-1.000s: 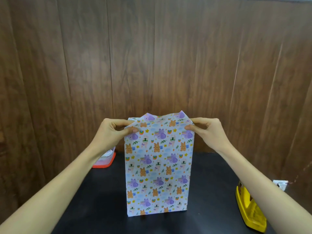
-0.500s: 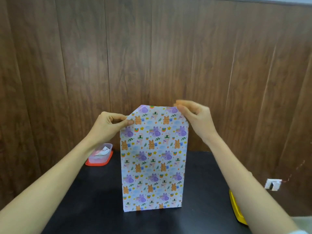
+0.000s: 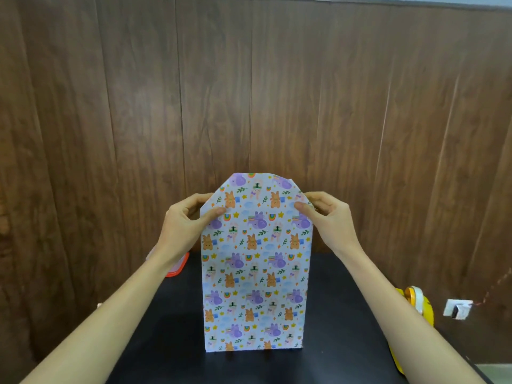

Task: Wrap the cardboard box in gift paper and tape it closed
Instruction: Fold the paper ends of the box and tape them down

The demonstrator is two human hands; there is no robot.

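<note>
- The cardboard box [image 3: 255, 273], already covered in gift paper [image 3: 257, 195] on the face I see, stands upright on the black table [image 3: 346, 314], near its back edge and about midway between the left and right edges.
- My 2 hands sit apart at the top corners: my left hand [image 3: 182, 220] pinches the left angled fold with thumb in front, and my right hand [image 3: 327, 217] pinches the right one the same way.
- I judge this as the end-flap step: both side corners look tucked in, leaving a trapezoid flap standing above the box.
- Next, I think, that flap must be creased down flat over the top, with 1 hand keeping it pressed while the other fetches tape.
- The yellow tape dispenser [image 3: 415, 309] sits at the table's right edge, near my right forearm.
- 1 container [image 3: 177, 268] with a red rim sits at the left edge, mostly hidden by my left wrist; I cannot tell what is in it.
</note>
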